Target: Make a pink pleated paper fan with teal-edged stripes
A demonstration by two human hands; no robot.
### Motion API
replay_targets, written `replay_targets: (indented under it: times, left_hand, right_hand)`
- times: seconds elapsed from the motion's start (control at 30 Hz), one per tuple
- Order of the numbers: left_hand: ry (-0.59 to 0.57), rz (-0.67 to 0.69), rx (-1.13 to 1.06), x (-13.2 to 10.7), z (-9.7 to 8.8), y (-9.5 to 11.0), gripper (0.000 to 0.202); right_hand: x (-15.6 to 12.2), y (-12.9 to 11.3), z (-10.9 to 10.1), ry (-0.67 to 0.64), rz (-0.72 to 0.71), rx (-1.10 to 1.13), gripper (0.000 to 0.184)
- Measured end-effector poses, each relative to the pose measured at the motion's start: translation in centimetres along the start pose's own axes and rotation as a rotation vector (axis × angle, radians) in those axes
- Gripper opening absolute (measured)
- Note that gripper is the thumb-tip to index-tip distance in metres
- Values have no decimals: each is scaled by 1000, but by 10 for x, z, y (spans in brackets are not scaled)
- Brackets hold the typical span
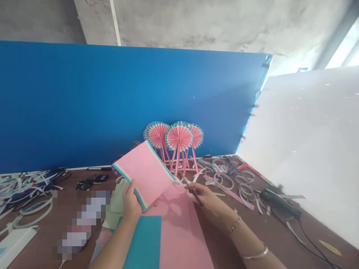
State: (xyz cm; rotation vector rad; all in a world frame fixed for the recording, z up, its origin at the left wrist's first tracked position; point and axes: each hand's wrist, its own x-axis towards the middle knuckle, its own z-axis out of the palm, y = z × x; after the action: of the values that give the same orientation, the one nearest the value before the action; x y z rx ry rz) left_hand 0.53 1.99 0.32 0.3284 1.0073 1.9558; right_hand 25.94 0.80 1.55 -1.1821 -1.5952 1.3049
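Observation:
My left hand [132, 200] grips a pink paper sheet [146, 173] with blue and cream bands along two edges, tilted above the table. My right hand [206, 200] is closed around a slim dark-handled tool [195, 196] with a thin metal-looking tip, close to the sheet's right corner. I cannot make out the tool's exact kind. Under both hands lies a large pink sheet [179, 235], with a teal sheet [144, 243] partly over it. Pale green paper [116, 203] sits beside my left wrist.
Pink pleated paper fans [179, 138] on stick handles stand behind, near a blue partition [84, 101]. Curled paper strips [224, 181] litter the right side, more strips [25, 198] the left. A black device [280, 201] with a cable lies right; keys [91, 181] lie left.

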Motion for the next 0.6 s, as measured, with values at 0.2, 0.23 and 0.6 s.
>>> replay_targets:
  times: [0.2, 0.23, 0.6]
  left_hand:
    - [24, -18, 3, -1, 1, -2, 14]
    - [26, -20, 5, -1, 1, -2, 14]
    - [-4, -21, -5, -5, 4, -1, 16]
  right_hand:
    - [-4, -7, 18, -41, 25, 71, 43]
    - [-4, -6, 19, -40, 28, 82, 42]
    - [-2, 3, 20, -43, 53, 127, 42]
